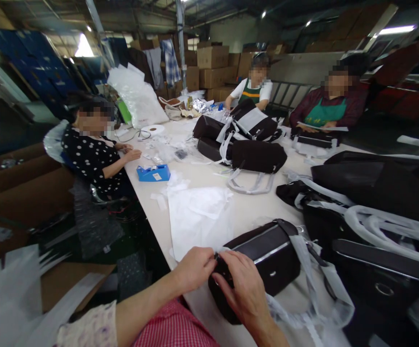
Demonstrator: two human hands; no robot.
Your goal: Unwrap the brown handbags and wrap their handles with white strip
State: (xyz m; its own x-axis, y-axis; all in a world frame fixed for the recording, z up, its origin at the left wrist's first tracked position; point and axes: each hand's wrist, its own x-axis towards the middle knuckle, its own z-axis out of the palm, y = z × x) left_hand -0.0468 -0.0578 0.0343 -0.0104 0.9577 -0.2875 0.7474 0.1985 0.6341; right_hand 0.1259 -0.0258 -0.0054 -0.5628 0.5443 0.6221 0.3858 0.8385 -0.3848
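A dark brown handbag (267, 255) with a pale stripe lies on the white table (245, 212) near its front edge. Both my hands are at the bag's near end. My left hand (195, 267) pinches something small and dark there, fingers closed. My right hand (243, 284) is curled over the same end of the bag, gripping it. The bag's strap (316, 284), wrapped in clear plastic, trails off to the right.
White wrapping sheets (200, 217) lie beyond the bag. A blue tape dispenser (154, 172) sits further back. Piles of dark bags fill the middle (245, 140) and right (379, 202) of the table. Three seated people work at the left and far sides. Cardboard boxes stand on the left floor.
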